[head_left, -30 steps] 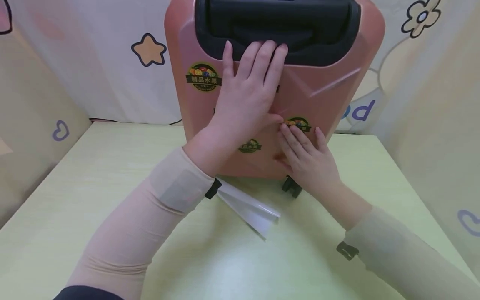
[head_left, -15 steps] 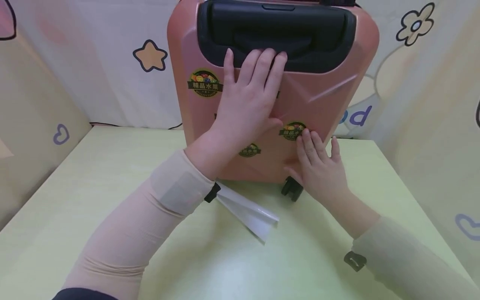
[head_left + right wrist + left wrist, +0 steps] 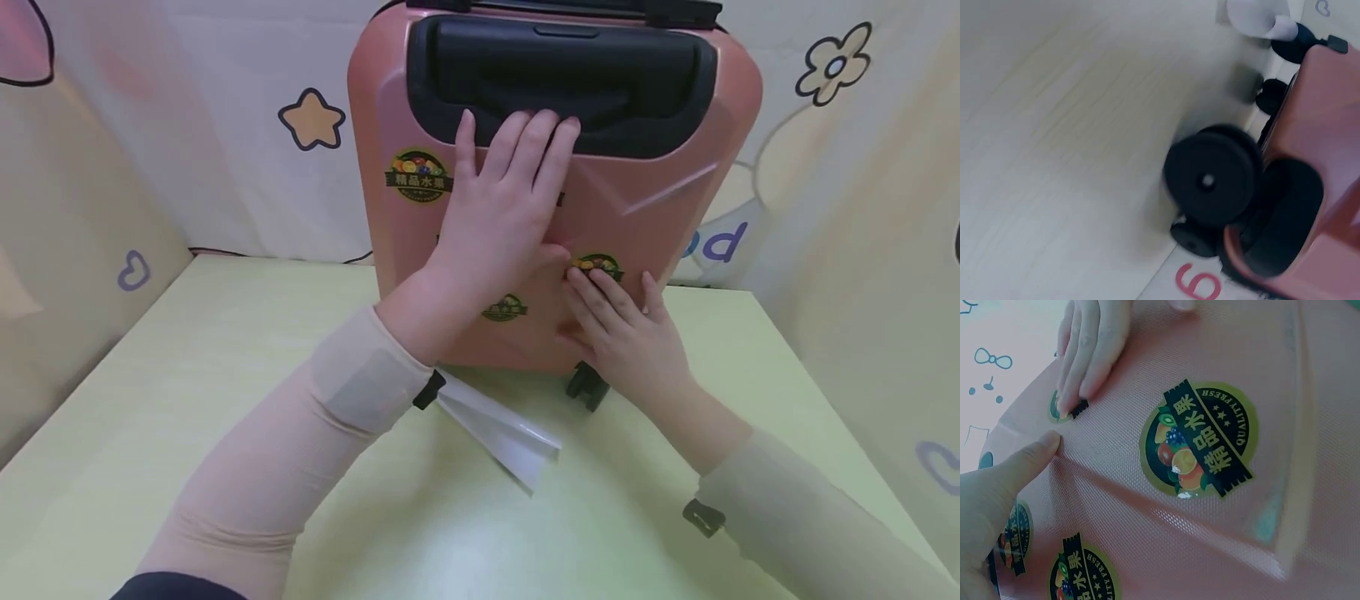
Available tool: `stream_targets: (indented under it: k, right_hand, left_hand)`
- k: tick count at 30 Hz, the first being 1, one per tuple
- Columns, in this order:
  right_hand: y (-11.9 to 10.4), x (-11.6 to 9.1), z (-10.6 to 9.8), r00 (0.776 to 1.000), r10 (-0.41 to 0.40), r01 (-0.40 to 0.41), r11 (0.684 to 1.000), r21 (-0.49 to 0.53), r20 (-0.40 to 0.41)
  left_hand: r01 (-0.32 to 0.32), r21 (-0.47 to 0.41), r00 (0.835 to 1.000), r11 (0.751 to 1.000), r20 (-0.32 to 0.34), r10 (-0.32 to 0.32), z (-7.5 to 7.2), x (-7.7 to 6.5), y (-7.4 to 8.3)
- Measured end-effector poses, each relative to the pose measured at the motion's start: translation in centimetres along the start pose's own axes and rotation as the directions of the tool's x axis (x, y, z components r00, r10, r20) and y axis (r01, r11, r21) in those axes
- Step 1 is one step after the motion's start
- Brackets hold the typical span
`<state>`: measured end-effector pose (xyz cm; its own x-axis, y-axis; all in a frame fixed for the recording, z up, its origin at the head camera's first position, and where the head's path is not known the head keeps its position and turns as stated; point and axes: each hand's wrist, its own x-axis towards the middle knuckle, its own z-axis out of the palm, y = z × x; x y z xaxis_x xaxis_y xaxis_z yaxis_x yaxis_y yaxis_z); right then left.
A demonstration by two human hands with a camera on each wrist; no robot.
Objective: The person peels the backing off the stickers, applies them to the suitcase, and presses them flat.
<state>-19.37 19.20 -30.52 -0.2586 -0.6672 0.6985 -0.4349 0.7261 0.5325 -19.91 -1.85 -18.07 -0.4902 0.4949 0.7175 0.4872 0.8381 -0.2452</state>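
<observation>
A pink hard-shell suitcase [image 3: 652,208] stands upright on the table, with a black handle panel [image 3: 562,67] near its top. My left hand [image 3: 495,217] lies against its front, fingers extended and fingertips over the panel's lower edge. The extended fingers of my right hand [image 3: 637,342] press on a round fruit sticker [image 3: 602,264], partly covering it. Other such stickers show at upper left [image 3: 418,176] and below my left hand [image 3: 506,308]. In the left wrist view, a dark and gold fruit sticker [image 3: 1200,439] appears close up, with my right fingers [image 3: 1088,356] on another.
A creased white sheet [image 3: 502,433] lies on the pale table [image 3: 420,533] before the suitcase. Black caster wheels [image 3: 1210,178] stand beneath it. A patterned white backdrop [image 3: 225,150] closes off the back and sides.
My right fingers slid right across the sticker, then came back left over its lower part. My left hand stays against the suitcase. The head view has shifted slightly.
</observation>
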Motion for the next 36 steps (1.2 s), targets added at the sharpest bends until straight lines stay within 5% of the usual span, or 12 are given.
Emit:
stream_targets:
  k: [6, 9, 14, 18, 25, 36]
  right_hand:
    - [0.8, -1.4, 0.0, 0.994, 0.085, -0.087, 0.996, -0.027, -0.069]
    - [0.6, -1.8, -0.5, 0.992, 0.121, -0.121, 0.993, 0.001, -0.028]
    - [-0.6, -0.7, -0.9, 0.997, 0.044, -0.048, 0.997, 0.058, 0.068]
    - [-0.9, 1.0, -0.3, 0.999, -0.023, 0.022, 0.999, 0.050, 0.036]
    - [-0.3, 1.5, 0.0, 1.000, -0.007, 0.007, 1.000, 0.009, -0.012]
    - [-0.1, 0.5, -1.0, 0.982, 0.185, -0.186, 0.983, 0.007, 0.030]
  left_hand:
    - [-0.003, -0.005, 1.000, 1.000, -0.002, 0.003, -0.1, -0.1, -0.2]
    - [0.002, -0.008, 1.000, 1.000, -0.014, -0.002, 0.0, 0.0, 0.0]
    - [0.011, -0.013, 1.000, 1.000, -0.018, -0.011, 0.1, 0.0, 0.3]
    - [0.017, -0.011, 1.000, 1.000, -0.023, -0.018, 0.1, 0.0, 0.2]
    - [0.016, -0.013, 1.000, 1.000, -0.013, -0.016, 0.2, 0.2, 0.4]
    - [0.007, -0.024, 1.000, 1.000, -0.003, -0.007, 0.1, 0.0, -0.1]
